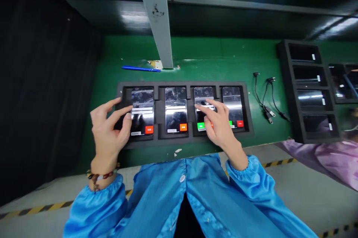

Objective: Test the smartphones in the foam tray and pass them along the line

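Observation:
Several smartphones lie face up in the slots of a black foam tray point(173, 142). Over the left end of the tray is my left hand point(110, 126), fingers apart and holding nothing, its index fingertip at the edge of the leftmost phone point(142, 100). My right hand point(219, 122) reaches over the third phone point(203, 92), with its fingers spread across that screen and covering part of it. Between my hands the second phone point(175, 111) shows white bars and an orange-red button. The rightmost phone point(233, 104) has a green and a red button, the green one partly covered.
A blue pen point(141, 68) lies behind the tray, beside a grey metal post point(159, 25). Short black cables point(263, 100) rest to the right. Farther right stands another black tray point(310, 87) holding phones. A co-worker's pink sleeve point(330, 156) shows at the right edge.

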`<state>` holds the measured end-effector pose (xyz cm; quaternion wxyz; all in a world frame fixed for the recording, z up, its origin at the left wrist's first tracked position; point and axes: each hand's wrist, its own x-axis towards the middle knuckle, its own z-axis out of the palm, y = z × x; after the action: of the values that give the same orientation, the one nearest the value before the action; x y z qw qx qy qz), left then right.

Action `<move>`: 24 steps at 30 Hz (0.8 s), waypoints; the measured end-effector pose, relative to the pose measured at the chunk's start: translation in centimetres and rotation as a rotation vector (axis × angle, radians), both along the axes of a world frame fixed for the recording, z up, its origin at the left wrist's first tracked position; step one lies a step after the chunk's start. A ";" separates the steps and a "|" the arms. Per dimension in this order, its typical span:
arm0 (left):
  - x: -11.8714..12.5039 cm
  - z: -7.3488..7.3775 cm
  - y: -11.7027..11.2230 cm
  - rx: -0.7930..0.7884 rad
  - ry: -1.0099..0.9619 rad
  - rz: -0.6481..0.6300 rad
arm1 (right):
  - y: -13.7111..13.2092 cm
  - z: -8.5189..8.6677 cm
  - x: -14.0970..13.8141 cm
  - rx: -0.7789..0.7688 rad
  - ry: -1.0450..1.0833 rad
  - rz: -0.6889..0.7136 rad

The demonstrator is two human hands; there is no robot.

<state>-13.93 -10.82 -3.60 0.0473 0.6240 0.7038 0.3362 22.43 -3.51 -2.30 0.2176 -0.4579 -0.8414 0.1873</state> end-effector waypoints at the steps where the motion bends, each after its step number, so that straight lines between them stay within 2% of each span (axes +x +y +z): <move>1: 0.0 0.0 0.0 0.002 -0.003 -0.007 | 0.1 0.0 -0.9 -0.019 0.004 0.036; 5: -0.3 -0.2 -0.1 0.005 -0.004 -0.040 | 0.5 0.4 -4.1 -0.048 -0.005 0.169; 8: -0.4 -0.3 -0.1 -0.010 0.028 -0.079 | 0.8 1.1 -4.1 -0.026 0.006 0.179; 10: -0.5 -0.3 -0.1 -0.036 0.059 -0.108 | 1.0 1.5 -2.7 -0.002 0.035 0.102; 13: -0.6 -0.3 0.0 -0.069 0.088 -0.123 | 1.2 1.5 1.0 0.047 0.087 -0.133; 16: -0.4 -0.1 -0.2 -0.057 0.083 -0.058 | 1.3 0.5 5.2 0.085 0.089 -0.384; 18: 0.0 0.1 -0.4 -0.065 0.087 0.023 | 1.3 -0.5 7.4 0.062 0.034 -0.492; 21: 1.1 0.3 -0.7 -0.138 0.117 0.156 | 1.1 -1.5 8.8 -0.077 -0.071 -0.515; 24: 2.3 0.3 -0.8 -0.213 0.122 0.233 | 0.9 -1.6 8.3 -0.162 -0.193 -0.525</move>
<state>-11.60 -11.59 -3.26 0.0311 0.5489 0.8046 0.2245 30.71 -2.65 -3.92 0.1402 -0.6915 -0.6933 0.1468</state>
